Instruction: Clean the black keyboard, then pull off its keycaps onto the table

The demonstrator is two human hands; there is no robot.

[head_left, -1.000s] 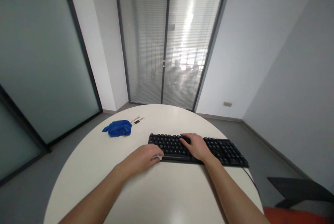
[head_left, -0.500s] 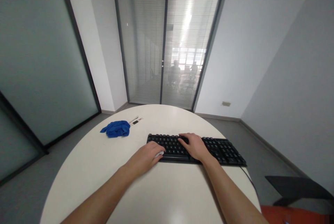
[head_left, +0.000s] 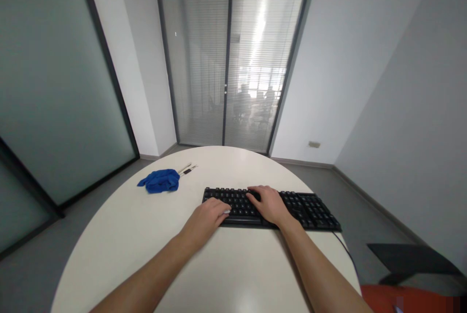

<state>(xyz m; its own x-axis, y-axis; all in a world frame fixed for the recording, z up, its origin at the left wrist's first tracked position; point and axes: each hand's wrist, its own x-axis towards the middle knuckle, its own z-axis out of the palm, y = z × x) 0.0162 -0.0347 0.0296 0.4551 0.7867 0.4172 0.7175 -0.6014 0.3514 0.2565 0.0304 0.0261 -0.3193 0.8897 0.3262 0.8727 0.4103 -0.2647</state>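
A black keyboard (head_left: 310,211) lies across the white round table (head_left: 146,235). My left hand (head_left: 206,215) is over the keyboard's left end, its fingers closed on a small white piece (head_left: 226,211) that looks like tissue; most of it is hidden under the fingers. To the right, my right hand (head_left: 268,203) rests on the middle of the keyboard. Its thumb stands apart from the fingers, which stretch toward the far edge, and nothing shows between them. Part of the keys is covered by both hands.
A crumpled blue cloth (head_left: 160,180) lies at the table's left, with thin sticks and a small black piece (head_left: 187,171) beside it. The keyboard's cable (head_left: 346,249) runs off the right edge. Near the right corner are a black chair part (head_left: 412,258) and an orange-red surface (head_left: 419,298).
The left hand has shifted slightly over the keys, and less of the white piece shows under its fingers. The right hand stays on the keyboard. The whole view has moved a little.
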